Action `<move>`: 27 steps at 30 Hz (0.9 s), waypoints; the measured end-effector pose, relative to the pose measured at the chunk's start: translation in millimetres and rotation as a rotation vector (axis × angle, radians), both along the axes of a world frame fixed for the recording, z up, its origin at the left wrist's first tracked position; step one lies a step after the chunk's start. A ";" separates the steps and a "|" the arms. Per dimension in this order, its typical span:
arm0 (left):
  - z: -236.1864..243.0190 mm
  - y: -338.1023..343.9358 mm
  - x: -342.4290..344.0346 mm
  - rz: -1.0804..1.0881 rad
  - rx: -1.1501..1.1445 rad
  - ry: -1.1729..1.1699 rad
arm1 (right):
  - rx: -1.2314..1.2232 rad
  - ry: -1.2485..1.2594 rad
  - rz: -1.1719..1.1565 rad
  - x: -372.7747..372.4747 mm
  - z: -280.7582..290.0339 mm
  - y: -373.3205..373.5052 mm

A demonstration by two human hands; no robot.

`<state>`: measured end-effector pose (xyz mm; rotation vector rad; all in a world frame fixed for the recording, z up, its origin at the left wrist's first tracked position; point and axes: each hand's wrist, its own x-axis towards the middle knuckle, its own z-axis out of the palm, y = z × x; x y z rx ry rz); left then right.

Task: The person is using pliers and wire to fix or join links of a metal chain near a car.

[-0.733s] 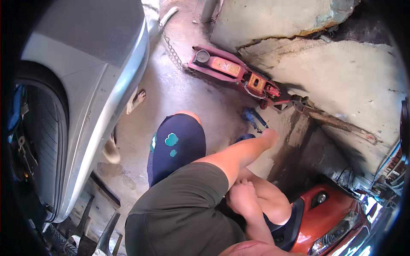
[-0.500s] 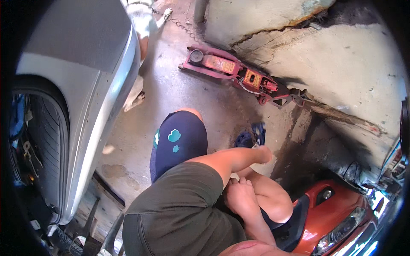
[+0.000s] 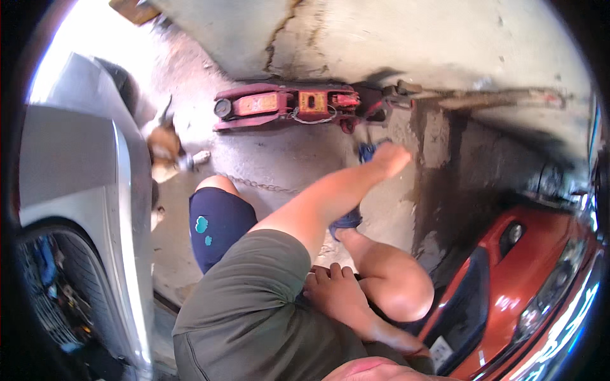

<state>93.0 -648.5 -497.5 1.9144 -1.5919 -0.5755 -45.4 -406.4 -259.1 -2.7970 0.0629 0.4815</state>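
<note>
Blue item (image 3: 366,152) found at my left hand (image 3: 395,160); grip unconfirmed

Step in hand, in my judgement: handling the blue item at arm's length. My left arm extends across my body, and the item shows at the hand's left edge, above the floor area between the red floor jack (image 3: 257,103) and the blue sandal (image 3: 347,220) on my right foot. Blur and overlap hide my left fingers; I cannot tell whether they close on it.

My right hand (image 3: 333,292) lies by my lap, beside my bare right knee (image 3: 403,298). Its fingers are slightly bent, side by side; the palm is hidden, so I cannot tell whether anything is pinched there.

The next move, I judge, calls for a settled left grip and clearance from the jack.

Orientation: the visible part of the blue item projects leftward from my hand. Its long axis appears to run roughly crosswise, but the blur prevents confirmation; which end leads, I cannot tell.
</note>
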 end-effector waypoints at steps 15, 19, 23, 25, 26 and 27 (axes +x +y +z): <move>-110.8 35.9 -20.7 -0.163 0.364 -0.059 | -0.049 0.107 -0.062 21.3 -9.5 3.8; -125.1 65.1 -40.2 -0.346 0.358 0.004 | -0.073 0.202 -0.030 34.6 -14.5 -5.5; -91.7 57.0 -24.3 -0.464 0.239 -0.063 | -0.047 0.334 -0.021 48.1 -1.6 -16.5; -74.0 79.1 -5.2 -0.430 0.260 -0.052 | 0.033 0.346 -0.015 59.7 0.1 -29.9; -67.1 88.0 5.3 -0.405 0.248 -0.047 | 0.043 0.345 0.006 64.2 2.2 -35.3; -61.9 91.4 19.8 -0.390 0.260 -0.046 | 0.036 0.333 0.012 67.7 4.5 -40.4</move>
